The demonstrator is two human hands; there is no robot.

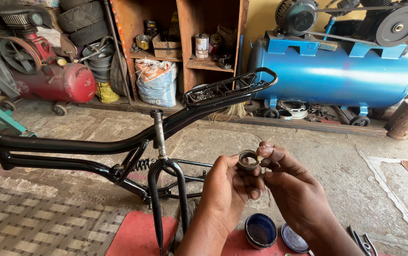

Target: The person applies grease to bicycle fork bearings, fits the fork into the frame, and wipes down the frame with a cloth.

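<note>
L hand [227, 189] held a small metal ring [248, 159], a cup-shaped bearing part, pinched betw. thumb and fingers, grip closed snug round its lower rim. Ring sat up at chest level in front of the camera, above the floor, well clear of the frame [118, 142]. Its open mouth faced up and a bit toward the camera; its axis ran near vertical, tilted slightly back. Ring short and wide, so no real long axis. R hand [284, 185] came in from the right, fingers curled, thumb and forefinger tips pressed at the ring's right edge; something pale at the fingertip, too small to tell what.

Black bike frame lay across the floor, long axis running left to right, rear rack [232, 87] raised toward upper right, coil spring [142, 164] near the middle. Below the hands, on a red mat [137, 234], a blue tin [260, 231] stood open w/ its lid [293, 238] just beside it. Pliers [362, 242] at lower right. Behind: blue compressor tank [336, 73], red compressor [57, 80], wooden shelf [185, 47] w/ cans, white sack [156, 83], tyres [83, 19].
</note>
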